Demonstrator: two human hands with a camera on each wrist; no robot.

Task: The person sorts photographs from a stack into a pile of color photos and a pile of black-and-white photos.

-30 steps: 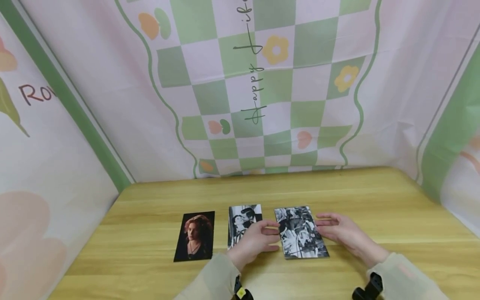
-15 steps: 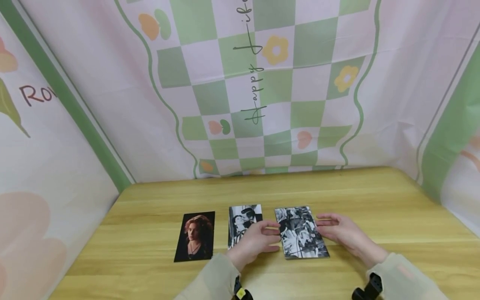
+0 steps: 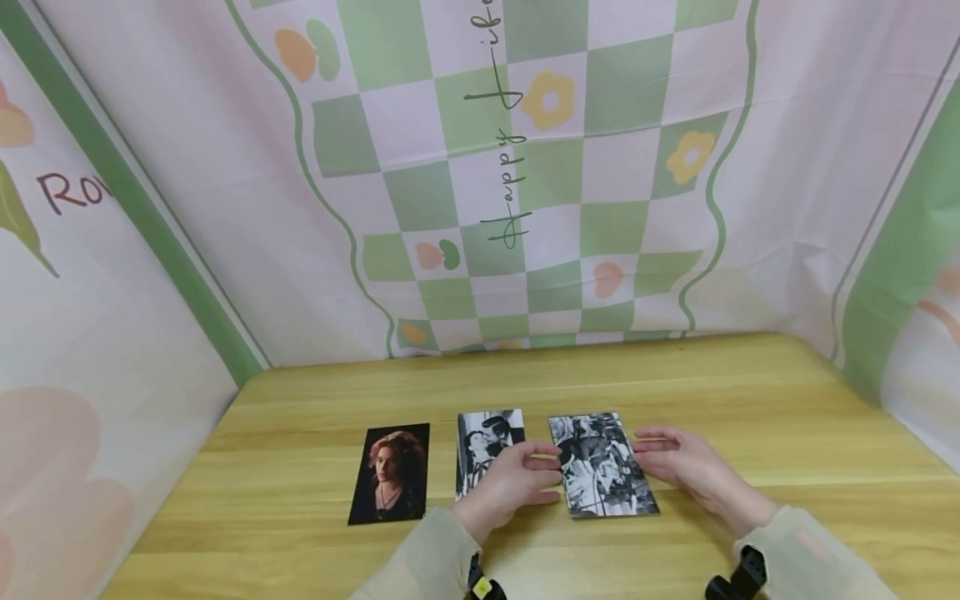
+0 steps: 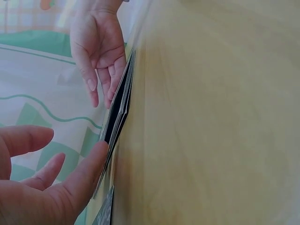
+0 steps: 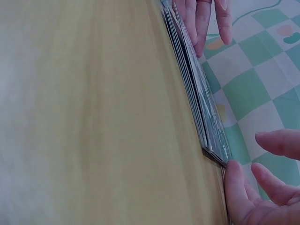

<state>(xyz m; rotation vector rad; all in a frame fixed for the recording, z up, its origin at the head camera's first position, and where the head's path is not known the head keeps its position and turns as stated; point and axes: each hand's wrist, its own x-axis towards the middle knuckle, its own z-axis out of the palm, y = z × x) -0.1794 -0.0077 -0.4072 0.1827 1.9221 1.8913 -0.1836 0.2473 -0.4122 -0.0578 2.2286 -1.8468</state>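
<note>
A stack of several photo cards (image 3: pixel 603 467) lies flat on the wooden table, a black-and-white picture of a crowded scene on top. My left hand (image 3: pixel 516 479) rests at its left edge, fingers extended and relaxed. On the opposite side, the fingertips of my right hand (image 3: pixel 686 468) are right at the stack's edge. Seen edge-on in the left wrist view, the card stack (image 4: pixel 123 101) shows its layers slightly spread. In the right wrist view, my right thumb touches a near corner of the card stack (image 5: pixel 213 117).
A black-and-white photo of a couple (image 3: pixel 480 442) lies left of the stack, its lower part hidden by my left hand. Farther left is a colour portrait card (image 3: pixel 390 479). A patterned cloth (image 3: pixel 555 167) hangs behind the table (image 3: pixel 300 392).
</note>
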